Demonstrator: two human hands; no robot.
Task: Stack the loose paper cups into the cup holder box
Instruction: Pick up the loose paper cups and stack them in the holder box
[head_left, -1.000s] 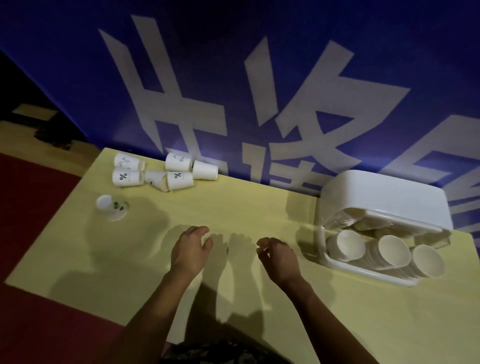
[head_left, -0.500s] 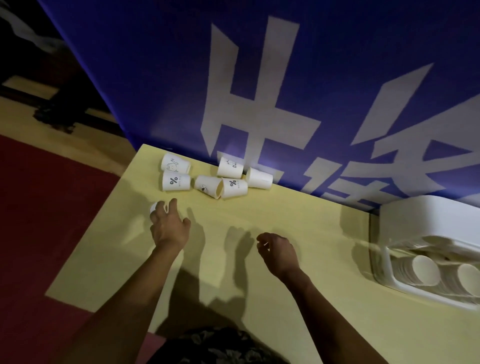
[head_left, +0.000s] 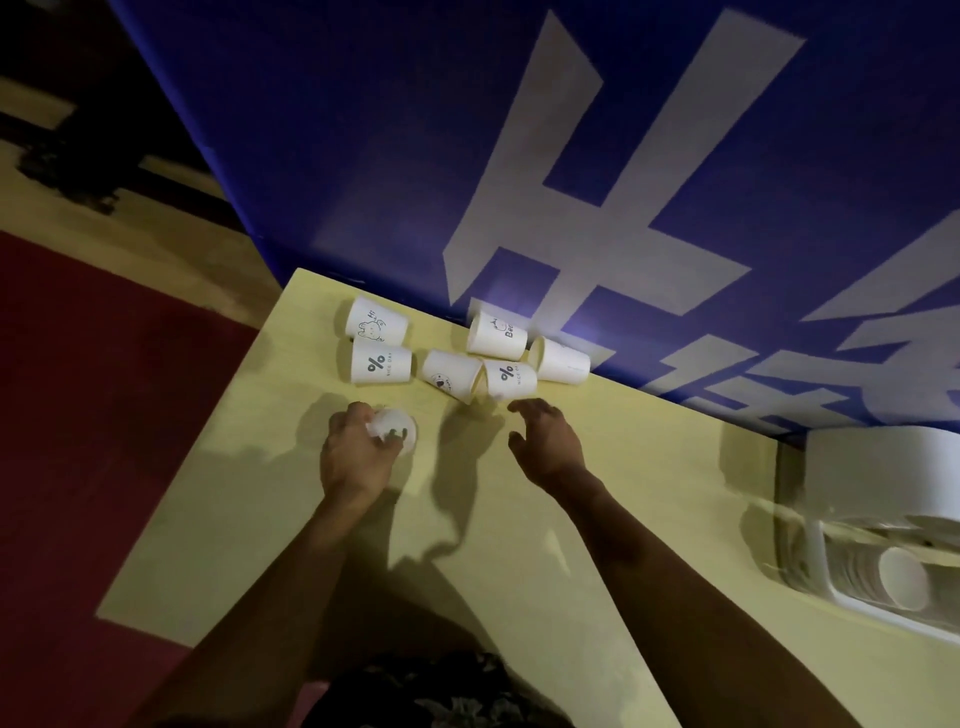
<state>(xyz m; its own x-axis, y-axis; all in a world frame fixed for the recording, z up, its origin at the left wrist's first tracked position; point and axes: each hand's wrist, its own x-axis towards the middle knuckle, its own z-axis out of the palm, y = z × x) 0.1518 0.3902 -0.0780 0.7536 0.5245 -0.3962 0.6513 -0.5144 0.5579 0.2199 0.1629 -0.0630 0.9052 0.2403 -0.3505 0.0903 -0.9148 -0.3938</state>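
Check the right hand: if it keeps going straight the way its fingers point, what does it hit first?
Probably the "% NICE DAY" cup lying on its side in the cluster, just beyond the right hand. Its fingertips point up-left at that cup's near edge. Height above the table is unclear.

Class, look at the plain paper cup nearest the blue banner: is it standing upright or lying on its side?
On its side. The plain paper cup lies on the table, its open mouth facing left.

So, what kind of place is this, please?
Probably an event or exhibition hall, though I cannot be sure. A large blue banner with big white characters stands behind the yellow table, red carpet covers the floor, and a white cup holder box suggests a drinks station.
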